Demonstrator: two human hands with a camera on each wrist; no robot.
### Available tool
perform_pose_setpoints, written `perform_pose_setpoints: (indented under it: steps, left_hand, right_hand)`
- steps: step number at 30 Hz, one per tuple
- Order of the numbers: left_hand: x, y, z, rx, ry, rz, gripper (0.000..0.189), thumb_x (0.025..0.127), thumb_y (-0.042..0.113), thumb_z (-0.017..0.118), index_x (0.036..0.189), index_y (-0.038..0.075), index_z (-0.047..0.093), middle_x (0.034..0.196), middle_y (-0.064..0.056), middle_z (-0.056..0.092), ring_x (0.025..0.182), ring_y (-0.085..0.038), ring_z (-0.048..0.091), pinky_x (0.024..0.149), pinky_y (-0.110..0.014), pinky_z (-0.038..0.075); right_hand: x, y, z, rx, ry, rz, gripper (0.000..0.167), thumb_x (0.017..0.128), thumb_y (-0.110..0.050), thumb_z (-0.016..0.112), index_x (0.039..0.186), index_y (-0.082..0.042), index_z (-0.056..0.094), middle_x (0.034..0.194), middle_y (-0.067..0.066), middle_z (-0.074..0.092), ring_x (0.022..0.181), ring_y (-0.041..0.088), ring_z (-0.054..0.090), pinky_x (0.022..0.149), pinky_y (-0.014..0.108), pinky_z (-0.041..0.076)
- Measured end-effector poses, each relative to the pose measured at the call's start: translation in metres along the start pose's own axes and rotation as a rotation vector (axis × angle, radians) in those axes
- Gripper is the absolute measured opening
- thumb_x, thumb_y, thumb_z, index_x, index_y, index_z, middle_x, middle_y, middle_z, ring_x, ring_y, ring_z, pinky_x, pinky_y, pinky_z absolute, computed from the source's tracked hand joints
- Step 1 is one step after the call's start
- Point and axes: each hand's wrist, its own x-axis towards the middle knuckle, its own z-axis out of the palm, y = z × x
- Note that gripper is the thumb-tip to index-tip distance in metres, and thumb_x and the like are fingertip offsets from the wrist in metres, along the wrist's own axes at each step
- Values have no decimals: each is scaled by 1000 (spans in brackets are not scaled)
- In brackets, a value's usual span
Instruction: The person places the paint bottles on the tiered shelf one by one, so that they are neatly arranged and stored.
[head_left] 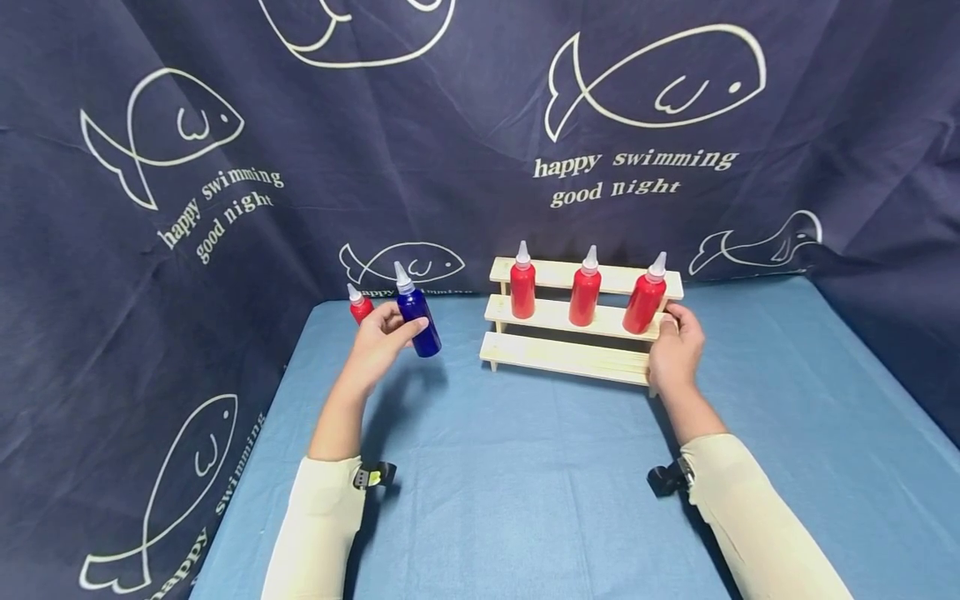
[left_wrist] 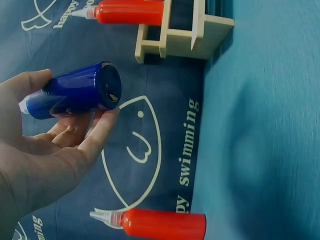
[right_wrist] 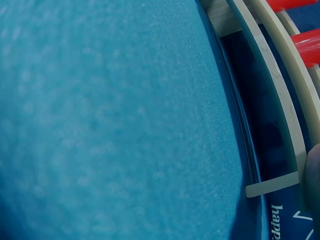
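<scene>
My left hand (head_left: 381,337) pinches a blue squeeze bottle (head_left: 421,321) with a clear pointed cap between thumb and fingers. It is raised off the table; the left wrist view shows the bottle's dark base (left_wrist: 109,85). My right hand (head_left: 677,343) grips the right end of a three-tier wooden display rack (head_left: 562,357), its thumb at the middle tier. Three red squeeze bottles (head_left: 585,296) with pointed caps stand in a row on that tier, the rightmost bottle (head_left: 645,302) right beside the thumb. Only a fingertip (right_wrist: 314,167) shows in the right wrist view.
Another red bottle (left_wrist: 165,223) stands on the table behind my left hand, partly hidden in the head view. A blue cloth (head_left: 517,483) covers the table. Dark fabric (head_left: 450,150) with fish drawings hangs behind and at the sides, close behind the rack.
</scene>
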Motion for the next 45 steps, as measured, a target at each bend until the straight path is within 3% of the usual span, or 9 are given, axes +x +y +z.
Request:
perform_pose_setpoints:
  steps: [13,21,30,36,45]
  left_hand:
    - [3,2,23,37,-38,24,39,96,20,78,126,0,65,124,-23,75,99,-14,75,92,-34,64]
    - [3,2,36,155,-63,67,35,94,27,80,122,6,72,117,-18,77,96,-22,71,87,-31,57]
    - [5,0,56,181,-96,95,39,93,26,82,124,5,72,116,-18,77,98,-23,67,89,-28,54]
    - [4,-4,66,187,-99,93,39,92,26,82,125,6,72,116,-16,78,102,-24,69,93,-31,55]
    - [6,-11,83,204,-105,102,39,90,26,84,122,7,74,113,-13,79,103,-22,69,96,-33,55]
  right_hand:
    - [-1,-3,-1,-20,-1,12,28,109,-5,47,129,-4,67,118,-4,63,114,7,52,101,21,41]
    - [-1,-1,1,-7,-12,1,26,108,-3,48,126,-3,67,116,-2,63,113,8,52,99,20,42]
    - [2,1,0,8,-1,1,25,108,-1,48,125,0,66,118,2,63,112,9,53,99,20,42]
    - [3,3,0,6,-4,4,26,108,-2,48,122,-10,69,124,6,64,112,8,52,101,21,42]
    - [1,1,-1,0,-8,-8,25,109,-2,47,124,-2,66,109,-8,59,110,7,52,97,20,42]
